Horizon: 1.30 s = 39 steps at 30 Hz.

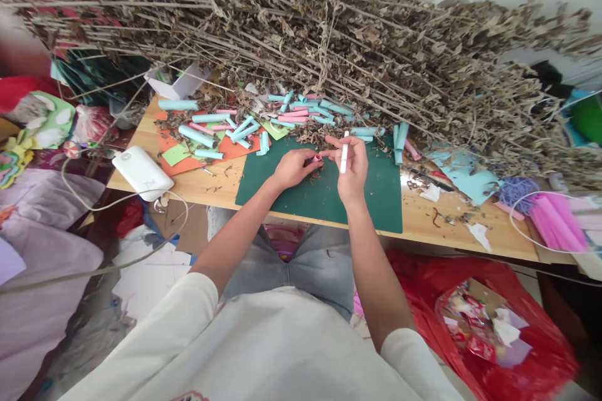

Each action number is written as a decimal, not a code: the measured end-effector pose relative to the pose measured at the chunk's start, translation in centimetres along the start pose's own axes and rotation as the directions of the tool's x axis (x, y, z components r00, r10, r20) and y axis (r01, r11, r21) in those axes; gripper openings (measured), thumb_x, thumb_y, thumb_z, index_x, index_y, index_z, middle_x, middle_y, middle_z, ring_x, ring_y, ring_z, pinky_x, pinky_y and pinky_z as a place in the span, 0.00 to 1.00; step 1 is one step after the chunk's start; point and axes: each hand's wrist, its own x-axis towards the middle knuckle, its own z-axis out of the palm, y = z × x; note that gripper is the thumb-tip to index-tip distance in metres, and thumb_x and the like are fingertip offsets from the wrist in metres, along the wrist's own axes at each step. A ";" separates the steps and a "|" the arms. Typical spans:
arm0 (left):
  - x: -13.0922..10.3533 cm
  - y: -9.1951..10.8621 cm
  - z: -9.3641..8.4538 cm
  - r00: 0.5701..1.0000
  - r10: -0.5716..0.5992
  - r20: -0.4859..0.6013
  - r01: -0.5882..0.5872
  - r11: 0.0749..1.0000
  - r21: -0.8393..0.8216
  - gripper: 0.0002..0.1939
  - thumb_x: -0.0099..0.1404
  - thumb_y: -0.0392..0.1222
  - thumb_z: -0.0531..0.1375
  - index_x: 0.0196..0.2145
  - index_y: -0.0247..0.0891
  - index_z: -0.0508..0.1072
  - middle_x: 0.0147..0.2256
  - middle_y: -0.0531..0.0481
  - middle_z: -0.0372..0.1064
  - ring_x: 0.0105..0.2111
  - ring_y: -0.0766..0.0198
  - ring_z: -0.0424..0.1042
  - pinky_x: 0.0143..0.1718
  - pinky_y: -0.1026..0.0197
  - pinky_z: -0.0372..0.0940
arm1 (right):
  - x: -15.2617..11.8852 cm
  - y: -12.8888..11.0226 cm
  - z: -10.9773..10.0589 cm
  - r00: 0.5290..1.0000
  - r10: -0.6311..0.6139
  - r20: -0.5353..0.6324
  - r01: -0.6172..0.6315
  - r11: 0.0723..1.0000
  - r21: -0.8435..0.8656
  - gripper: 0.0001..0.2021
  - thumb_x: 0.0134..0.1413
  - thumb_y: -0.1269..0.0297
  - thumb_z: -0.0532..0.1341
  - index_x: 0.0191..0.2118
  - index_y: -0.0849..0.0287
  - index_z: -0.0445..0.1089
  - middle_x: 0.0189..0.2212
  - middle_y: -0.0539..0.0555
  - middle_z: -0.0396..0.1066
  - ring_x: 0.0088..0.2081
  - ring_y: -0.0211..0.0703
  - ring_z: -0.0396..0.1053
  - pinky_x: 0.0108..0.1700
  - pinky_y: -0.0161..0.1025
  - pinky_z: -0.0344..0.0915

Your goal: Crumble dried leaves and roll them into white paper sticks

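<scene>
Over the far half of the green mat (315,197), holds a small pink paper roll (316,158) in the left hand (295,169), with the thumb and the fingers closed upon it. Over the same mat, nearer to its right side, holds in the right hand (352,178) a white pen-like stick (345,153), almost upright, with the hand partly curled around it. Stretches also a finger of the right hand leftwards, very near to the pink roll; cannot tell whether touching it or slightly apart. Has both forearms bare over the near edge of the mat, below short white sleeves (175,307). Shows on the mat, between the hands, some brown leaf crumbs (315,175).

To the left of the mat, on the wooden counter (221,188), has many light blue paper rolls (197,136), mixed with pink ones, partly lying on an orange sheet (183,166). Farther left of the mat, has a white power bank (141,172) with a cable.

Behind the mat, has a wide heap of dry leafy stems (301,31), extending past both its sides. To the right of the mat, has a light blue sheet (465,175) and, farther, a purple yarn ball (517,195) beside a bright pink bundle (557,220). Below the mat, toward the right, has an open red bag (418,301) containing wrappers and paper scraps.
</scene>
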 end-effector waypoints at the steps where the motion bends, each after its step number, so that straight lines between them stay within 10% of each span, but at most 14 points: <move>1: 0.0 0.0 0.0 1.000 0.003 0.004 -0.003 1.000 -0.006 0.15 0.68 0.50 0.57 0.31 0.36 0.72 0.28 0.50 0.69 0.27 0.66 0.64 0.31 0.64 0.56 | -0.1 -0.2 0.0 0.999 -0.021 -0.029 0.020 1.000 -0.022 0.17 0.57 0.45 0.57 0.43 0.51 0.60 0.46 0.54 0.75 0.35 0.38 0.76 0.41 0.38 0.70; 13: -0.1 0.2 -0.2 1.000 0.014 0.017 -0.013 1.000 -0.016 0.14 0.68 0.49 0.57 0.36 0.36 0.75 0.33 0.48 0.73 0.30 0.65 0.67 0.33 0.65 0.57 | -0.8 -1.0 -0.9 0.955 -0.231 -0.187 0.135 0.896 -0.422 0.16 0.61 0.50 0.57 0.39 0.58 0.72 0.31 0.53 0.73 0.28 0.39 0.68 0.34 0.37 0.67; 39: -0.1 0.0 -0.2 0.999 0.029 0.018 -0.029 1.000 0.005 0.16 0.69 0.48 0.53 0.32 0.36 0.73 0.31 0.48 0.71 0.30 0.64 0.66 0.32 0.64 0.56 | -0.7 -1.9 0.3 0.975 -0.201 0.099 0.222 0.818 -0.531 0.11 0.62 0.56 0.56 0.36 0.57 0.71 0.29 0.53 0.75 0.28 0.40 0.70 0.34 0.37 0.67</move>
